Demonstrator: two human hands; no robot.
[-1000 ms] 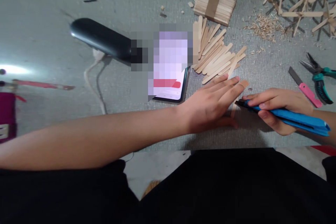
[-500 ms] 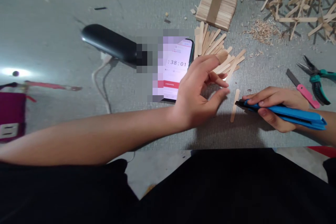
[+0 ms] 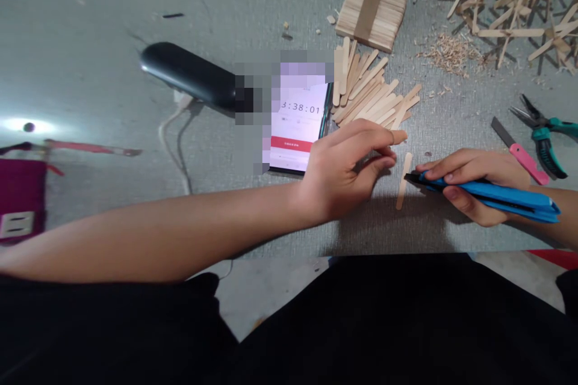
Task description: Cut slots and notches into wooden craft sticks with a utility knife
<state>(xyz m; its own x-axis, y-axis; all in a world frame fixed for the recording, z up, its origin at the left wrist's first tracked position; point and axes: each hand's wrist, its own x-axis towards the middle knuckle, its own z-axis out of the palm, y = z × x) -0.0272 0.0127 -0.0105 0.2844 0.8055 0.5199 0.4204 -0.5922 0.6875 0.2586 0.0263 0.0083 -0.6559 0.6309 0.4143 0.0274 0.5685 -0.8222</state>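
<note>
My right hand [image 3: 483, 183] is closed around a blue stapler [image 3: 510, 200] with a black nose. The nose points left and meets the middle of a single wooden craft stick [image 3: 403, 183] lying on the table. Just left of that stick, my left hand [image 3: 352, 162] hovers with the index finger stretched out and a tan wrap on its tip. Its thumb lies close to the bent fingers, and no object shows between them. Beyond the left hand, loose craft sticks [image 3: 368, 87] are fanned out in a pile.
A banded bundle of sticks [image 3: 392, 15] lies behind the pile. A phone [image 3: 293, 126] and black case [image 3: 189, 72] are leftward. Pliers [image 3: 544, 132] and a pink-handled blade [image 3: 521, 153] lie right, with joined sticks [image 3: 510, 33] and wood bits [image 3: 454, 54] behind.
My left hand's index finger has come down and forward from the loose pile toward the single stick, and its thumb has drawn in. My right hand and the stapler stay put.
</note>
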